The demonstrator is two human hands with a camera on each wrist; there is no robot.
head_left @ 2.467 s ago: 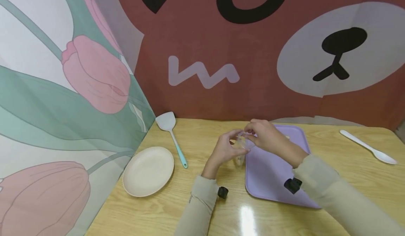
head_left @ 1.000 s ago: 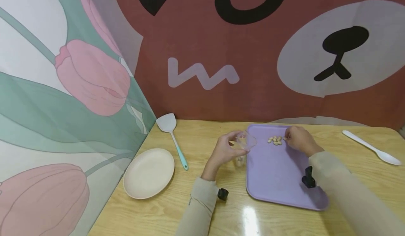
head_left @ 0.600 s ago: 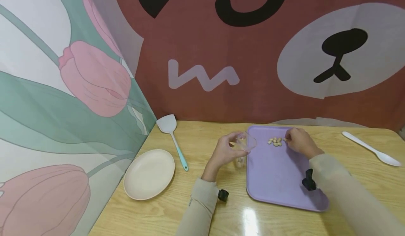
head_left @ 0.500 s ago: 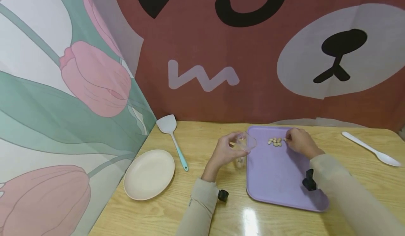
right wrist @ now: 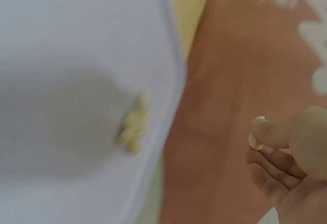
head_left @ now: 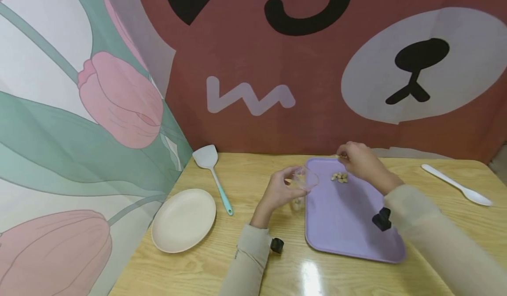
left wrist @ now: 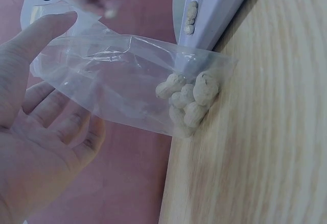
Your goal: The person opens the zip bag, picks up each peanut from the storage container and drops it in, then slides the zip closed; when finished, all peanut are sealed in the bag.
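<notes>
- Tray (head_left: 336, 230) by desk's (head_left: 190, 269) far edge.
- Left hand (head_left: 280, 188): thumb and fingers apart, curved round clear bag's (left wrist: 112, 76) mouth, probably keeping it open, left of tray.
- Right hand (head_left: 362, 164): above tray's far edge, fingertips clamped on single peanut (right wrist: 255, 141); seen properly only in right wrist view.
- Bagged peanuts (left wrist: 193, 104): clear in left wrist view, vague from head.
- Peanut pile (head_left: 339, 177): near tray's far edge.

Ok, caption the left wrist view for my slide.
Left hand holds a clear bag with peanuts at its bottom, purple tray nearby.
</notes>
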